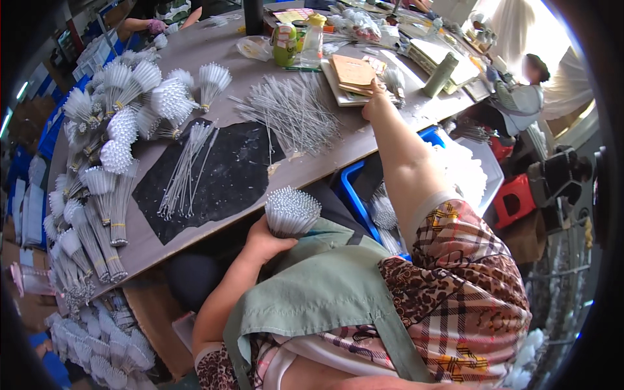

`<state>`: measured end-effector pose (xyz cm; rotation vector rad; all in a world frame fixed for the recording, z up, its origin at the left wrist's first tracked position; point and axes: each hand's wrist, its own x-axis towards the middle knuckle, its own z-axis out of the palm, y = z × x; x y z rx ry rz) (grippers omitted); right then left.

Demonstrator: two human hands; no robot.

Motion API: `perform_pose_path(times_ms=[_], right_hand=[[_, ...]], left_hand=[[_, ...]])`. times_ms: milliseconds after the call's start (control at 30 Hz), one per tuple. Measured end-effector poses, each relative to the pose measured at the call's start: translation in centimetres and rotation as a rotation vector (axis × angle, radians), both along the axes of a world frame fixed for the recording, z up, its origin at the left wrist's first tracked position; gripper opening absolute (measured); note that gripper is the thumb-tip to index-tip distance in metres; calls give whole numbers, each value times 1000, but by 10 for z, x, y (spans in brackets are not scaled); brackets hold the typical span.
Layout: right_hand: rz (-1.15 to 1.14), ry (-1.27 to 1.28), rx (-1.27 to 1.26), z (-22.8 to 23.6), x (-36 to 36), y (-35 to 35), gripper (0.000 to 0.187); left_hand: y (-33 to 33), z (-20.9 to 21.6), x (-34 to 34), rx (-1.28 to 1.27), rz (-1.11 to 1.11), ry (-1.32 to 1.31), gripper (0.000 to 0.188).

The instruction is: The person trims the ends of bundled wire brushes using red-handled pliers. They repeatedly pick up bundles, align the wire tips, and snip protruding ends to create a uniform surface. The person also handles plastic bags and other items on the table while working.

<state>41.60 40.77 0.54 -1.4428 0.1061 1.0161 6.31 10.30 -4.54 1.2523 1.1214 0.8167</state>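
My left hand (265, 242) is closed round a bundle of thin grey rods (292, 211), whose dense white tips point up in front of the green apron. My right hand (376, 103) reaches across the table, its visible fingers stretched out and apart at the near right edge of an orange-covered notebook (353, 73). That notebook lies on a stack of paler pads. Some of the right fingers are hidden. Loose grey rods (292, 114) form a heap left of the stack. A smaller group of rods (187, 172) rests on a black mat (227, 170).
Many tied rod bundles (123, 133) crowd the table's left side, with others in a pile (104, 344) below. A green can (284, 44) and a clear bottle (314, 40) stand at the back. A blue bin (351, 185) sits under the table edge. Other people work nearby.
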Motion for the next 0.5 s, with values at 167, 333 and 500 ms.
perform_pose_path(times_ms=[167, 333, 500], right_hand=[[94, -174, 195, -63, 62, 63, 67], [85, -131, 167, -32, 25, 40, 43], [-36, -25, 239, -34, 40, 47, 21]], left_hand=[[2, -7, 0, 0, -24, -44, 66], [0, -12, -6, 24, 30, 40, 65], [2, -6, -1, 10, -5, 10, 63]])
